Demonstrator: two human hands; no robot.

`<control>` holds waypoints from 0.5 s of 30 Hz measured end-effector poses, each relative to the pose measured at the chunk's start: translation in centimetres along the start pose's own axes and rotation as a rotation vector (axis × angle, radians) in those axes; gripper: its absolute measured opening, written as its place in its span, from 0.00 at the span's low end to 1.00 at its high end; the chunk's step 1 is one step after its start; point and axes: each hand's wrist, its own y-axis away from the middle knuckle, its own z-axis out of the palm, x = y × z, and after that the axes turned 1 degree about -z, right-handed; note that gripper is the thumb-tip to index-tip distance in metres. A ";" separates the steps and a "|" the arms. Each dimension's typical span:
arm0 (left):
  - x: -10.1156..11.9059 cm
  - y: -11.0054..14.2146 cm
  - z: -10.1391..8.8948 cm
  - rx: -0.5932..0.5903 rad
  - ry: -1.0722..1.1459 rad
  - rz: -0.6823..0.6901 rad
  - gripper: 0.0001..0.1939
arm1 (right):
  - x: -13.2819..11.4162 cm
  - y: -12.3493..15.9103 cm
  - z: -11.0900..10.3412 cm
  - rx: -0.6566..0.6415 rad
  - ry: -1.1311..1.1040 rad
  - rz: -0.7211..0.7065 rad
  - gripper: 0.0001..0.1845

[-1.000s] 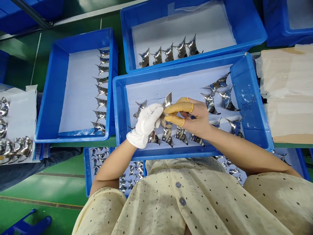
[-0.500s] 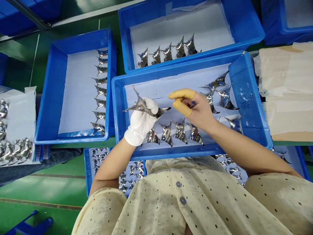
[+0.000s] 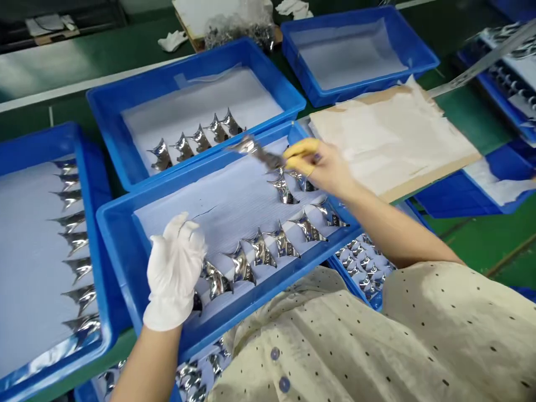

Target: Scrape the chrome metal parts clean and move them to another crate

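My right hand (image 3: 320,162), with yellow covers on thumb and finger, pinches one end of a shiny curved metal piece with pointed tips (image 3: 256,151). The piece is blurred and hangs over the far side of the near blue tray (image 3: 125,240). My left hand (image 3: 176,268), in a white glove, is over the tray's left end with nothing in it; its fingers are loosely bent and apart. Similar metal pieces (image 3: 263,248) stand in a row along the tray's near side on white paper. A few more (image 3: 283,190) lie below my right hand.
Behind is another blue tray (image 3: 104,111) with several metal pieces. A third tray (image 3: 109,318) on the left holds a column of them. White sheets on a board (image 3: 389,134) lie to the right. More trays sit beyond and under the near one.
The metal piece has passed from my left hand to my right hand. The view has swung right. My left hand has opened and now sits at the tray's left end.
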 end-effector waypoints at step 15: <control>-1.3 -2.3 -1.8 0.127 -0.032 0.008 0.26 | 7.6 -8.9 -7.6 0.279 0.215 0.015 0.11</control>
